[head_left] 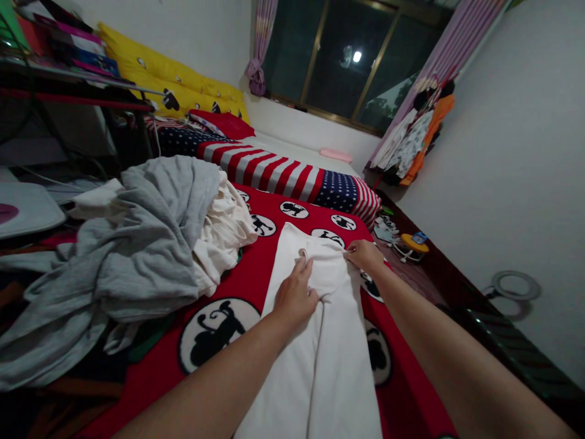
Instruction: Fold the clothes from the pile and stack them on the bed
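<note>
One white cloth [320, 341] on red blanket [247, 268]. Left hand [295, 296]: fingers pinched on a bunched fold. Right hand [365, 253]: fingertips clamped on the edge. Risk: an uneven pull could crease the cloth between the fingers.

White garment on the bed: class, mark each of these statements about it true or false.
1. The left hand and right hand both touch the white garment. True.
2. The garment lies on a plain blue blanket. False: it lies on a red blanket with black-and-white animal circles.
3. A pile of grey and cream clothes lies to its left. True.
4. The left hand holds a hanger. False: it grips a fold of the garment.
</note>
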Available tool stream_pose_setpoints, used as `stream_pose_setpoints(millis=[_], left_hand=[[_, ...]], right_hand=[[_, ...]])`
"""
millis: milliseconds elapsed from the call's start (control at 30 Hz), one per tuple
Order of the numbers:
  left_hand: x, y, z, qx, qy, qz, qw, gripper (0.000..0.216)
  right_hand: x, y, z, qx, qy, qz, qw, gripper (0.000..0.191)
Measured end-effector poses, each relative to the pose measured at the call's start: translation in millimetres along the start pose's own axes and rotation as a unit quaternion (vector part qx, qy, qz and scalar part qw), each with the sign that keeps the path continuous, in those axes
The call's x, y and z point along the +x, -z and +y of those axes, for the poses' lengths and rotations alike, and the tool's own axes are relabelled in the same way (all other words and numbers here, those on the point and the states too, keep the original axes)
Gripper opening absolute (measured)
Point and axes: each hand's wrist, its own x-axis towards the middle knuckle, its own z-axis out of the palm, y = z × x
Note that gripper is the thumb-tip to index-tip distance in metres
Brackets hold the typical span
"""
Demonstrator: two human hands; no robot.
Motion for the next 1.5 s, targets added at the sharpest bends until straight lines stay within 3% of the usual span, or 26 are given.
stream_pose_setpoints(millis=[67,167,300,467,667,800,867,967,1067,1133,1200,1300,1500], left_hand=[[-2.1,-0.6,2.5,0.014,0.0,0.025,1.0,0.072],[-5.1,-0.7,6.2,0.025,0.018,0.059,0.998,0.072],[-6.6,0.7,9.2,0.028,0.047,0.082,0.995,0.069],[-1.5,2.6,8.8,-0.006,0.071,0.111,0.991,0.055],[4.0,7.9,4.4,-0.086,0.063,0.173,0.979,0.039],[4.2,16.2,5.2,-0.034,0.037,0.214,0.976,0.039],[4.3,18.1,4.5,0.029,-0.011,0.175,0.984,0.041],[4.2,14.5,0.3,0.095,-0.05,0.046,0.993,0.044],[3.7,8.1,-4.1,0.136,-0.018,-0.022,0.99,0.05],[3.8,6.2,-5.9,0.156,0.0,-0.03,0.987,0.052],[4.8,7.1,-7.9,0.17,0.007,-0.046,0.984,0.056],[7.3,12.1,-13.4,0.182,0.001,-0.081,0.98,0.062],[9.7,26.0,-26.2,0.175,-0.054,-0.131,0.974,0.066]], right_hand=[[3.2,0.5,-3.8,0.026,-0.001,0.054,0.998,0.024],[3.4,-6.9,-12.0,0.145,0.035,0.12,0.981,0.024],[-6.0,-23.3,-18.6,0.247,0.094,0.106,0.958,0.028],[-15.9,-30.1,-10.2,0.259,0.025,0.19,0.947,0.03],[-13.1,-33.0,7.3,0.196,-0.043,0.122,0.972,0.042],[-9.0,-32.5,8.6,0.164,-0.043,0.061,0.984,0.03],[-9.9,-30.4,4.9,0.159,-0.059,0.07,0.983,0.027],[-19.3,-25.5,-4.8,0.147,-0.072,0.121,0.979,0.033],[-37.4,-23.3,-12.2,0.152,0.057,0.181,0.97,0.04],[-48.9,-26.2,-10.5,0.134,0.183,0.129,0.965,0.045],[-55.9,-32.5,-3.5,0.087,0.223,0.024,0.971,0.049],[-57.4,-42.3,7.9,0.038,0.162,-0.074,0.983,0.053],[-72.0,-42.6,5.4,0.025,0.093,-0.048,0.994,0.058]])
